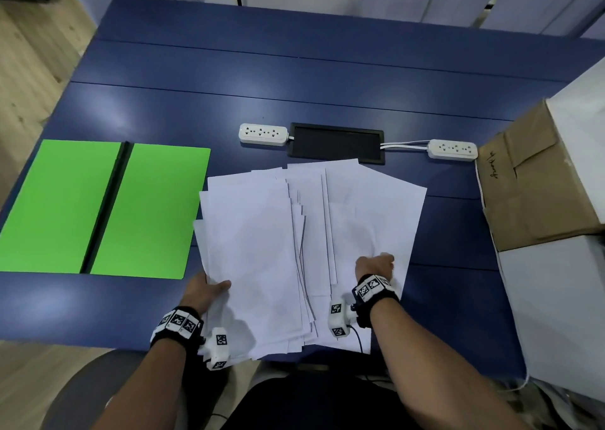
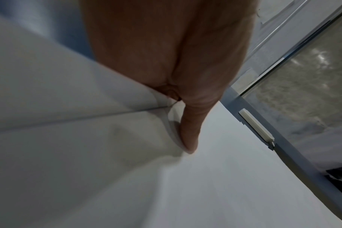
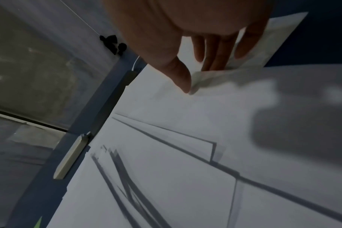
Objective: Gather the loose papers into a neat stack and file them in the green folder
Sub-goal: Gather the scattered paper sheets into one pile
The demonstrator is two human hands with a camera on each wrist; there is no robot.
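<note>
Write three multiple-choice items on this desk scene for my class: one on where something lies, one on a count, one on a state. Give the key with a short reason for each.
1. Where does the green folder lie relative to the loose papers?
A. To the person's left of them
B. On top of them
C. Under the cardboard box

2. How many white power strips lie on the blue table?
A. One
B. Two
C. Four

3. What state are the papers in?
A. Squared into a neat stack
B. Fanned out and overlapping
C. Filed inside the folder

Key:
1 A: the folder lies open and flat beside the papers' left edge.
2 B: one strip sits left of the black panel, the other strip right of it.
3 B: the sheet edges are staggered, with the left hand and right hand at the spread's sides.
</note>
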